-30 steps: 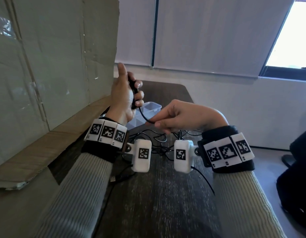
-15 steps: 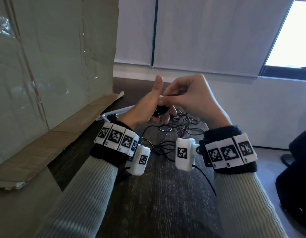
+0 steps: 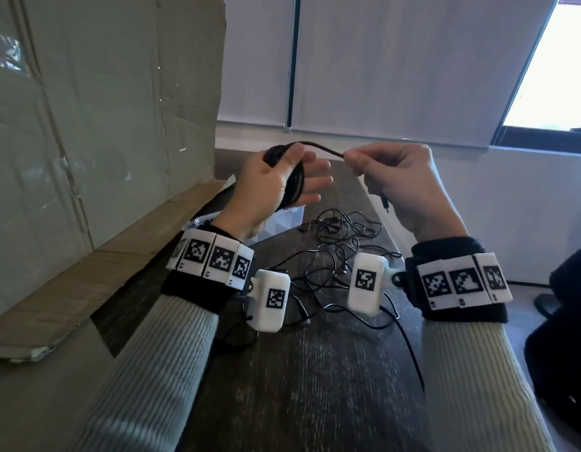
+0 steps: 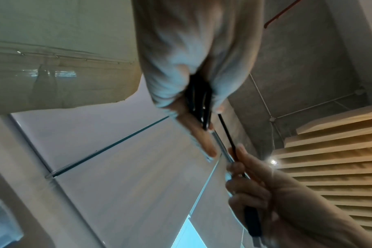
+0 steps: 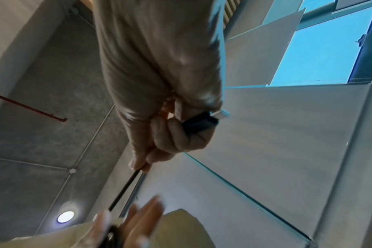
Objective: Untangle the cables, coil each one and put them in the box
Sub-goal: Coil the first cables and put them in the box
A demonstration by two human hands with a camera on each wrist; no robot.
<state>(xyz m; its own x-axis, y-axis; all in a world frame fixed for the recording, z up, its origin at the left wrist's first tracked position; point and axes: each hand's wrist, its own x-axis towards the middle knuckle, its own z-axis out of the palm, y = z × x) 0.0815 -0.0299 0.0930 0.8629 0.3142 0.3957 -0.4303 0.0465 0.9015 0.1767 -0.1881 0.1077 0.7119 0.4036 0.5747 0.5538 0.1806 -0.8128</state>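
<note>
My left hand (image 3: 266, 187) is raised above the table with a black cable coil (image 3: 294, 187) wound round its palm. Its thumb presses the coil's top and its fingers stick out straight. A short stretch of the same cable (image 3: 321, 148) runs right to my right hand (image 3: 396, 177), which pinches it between thumb and forefinger. The cable's plug (image 3: 385, 203) hangs below that hand; the right wrist view shows the plug (image 5: 202, 122) poking out of the curled fingers. The left wrist view shows the coil (image 4: 200, 100) across the palm.
A tangle of thin black cables (image 3: 334, 243) lies on the dark wooden table (image 3: 315, 370) beneath my hands. A clear plastic box (image 3: 282, 223) sits behind my left wrist. A large cardboard sheet (image 3: 103, 125) stands along the left side.
My hands have risen and drawn apart. Another turn of cable has gone round my left hand, and only a short end with the plug is left in my right.
</note>
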